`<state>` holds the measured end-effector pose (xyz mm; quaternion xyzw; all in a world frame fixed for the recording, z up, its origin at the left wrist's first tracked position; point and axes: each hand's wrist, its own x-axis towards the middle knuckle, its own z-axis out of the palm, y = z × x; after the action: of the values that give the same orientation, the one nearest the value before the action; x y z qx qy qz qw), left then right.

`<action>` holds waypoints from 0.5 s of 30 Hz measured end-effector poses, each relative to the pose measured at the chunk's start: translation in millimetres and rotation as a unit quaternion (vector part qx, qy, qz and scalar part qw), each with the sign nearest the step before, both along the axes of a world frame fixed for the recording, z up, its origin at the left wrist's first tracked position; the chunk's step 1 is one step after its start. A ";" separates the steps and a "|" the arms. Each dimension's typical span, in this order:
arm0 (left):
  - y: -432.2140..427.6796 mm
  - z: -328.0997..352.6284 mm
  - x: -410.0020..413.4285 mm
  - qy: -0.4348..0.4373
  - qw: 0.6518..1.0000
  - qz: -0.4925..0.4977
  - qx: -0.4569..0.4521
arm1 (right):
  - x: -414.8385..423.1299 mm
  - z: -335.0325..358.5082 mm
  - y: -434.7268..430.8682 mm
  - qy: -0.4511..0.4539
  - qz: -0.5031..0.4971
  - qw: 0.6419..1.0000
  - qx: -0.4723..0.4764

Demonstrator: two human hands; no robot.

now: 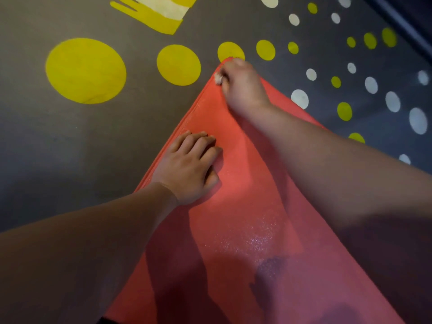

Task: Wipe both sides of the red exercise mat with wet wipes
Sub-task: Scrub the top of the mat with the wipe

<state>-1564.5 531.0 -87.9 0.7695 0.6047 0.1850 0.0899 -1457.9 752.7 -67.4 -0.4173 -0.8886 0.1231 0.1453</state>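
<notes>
The red exercise mat lies flat on the floor and narrows to a far corner near the top middle. My right hand is at that far corner, fingers curled round a small white wet wipe pressed on the mat's left edge. My left hand rests palm down on the mat near its left edge, fingers slightly bent, holding nothing. Wet glossy patches show on the mat's middle.
The grey floor around the mat carries large yellow circles on the left and several small yellow and white dots on the right. A yellow and cream painted shape lies at the top.
</notes>
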 end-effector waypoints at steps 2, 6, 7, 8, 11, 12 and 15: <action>-0.6 0.6 -0.5 0.000 1.000 0.000 -0.001 | 4.5 -2.1 15.0 -0.002 -0.137 0.991 0.010; -0.1 1.0 -1.2 0.002 1.000 -0.001 -0.005 | -10.0 -3.9 -15.5 0.047 -0.140 0.989 -0.026; 0.1 1.0 -1.0 0.003 1.000 -0.001 -0.005 | -11.6 -3.8 -28.3 0.052 -0.091 0.994 -0.039; 0.2 1.0 -1.3 0.005 1.000 -0.001 -0.004 | -10.2 -2.7 -39.0 0.048 -0.034 0.997 -0.055; 0.4 0.8 -1.7 0.006 1.000 -0.003 -0.004 | 3.1 1.2 -36.9 -0.007 0.075 0.996 -0.044; 0.3 0.9 -1.8 0.006 1.000 -0.002 -0.006 | 7.0 1.4 -26.3 -0.024 0.063 0.997 -0.024; -0.1 1.3 -1.6 0.004 1.000 -0.003 -0.008 | 17.3 4.7 5.5 -0.039 -0.114 0.993 0.001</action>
<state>-1566.2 530.9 -86.6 0.7713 0.6042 0.1766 0.0944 -1440.6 758.2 -62.7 -0.5204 -0.8402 0.0889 0.1240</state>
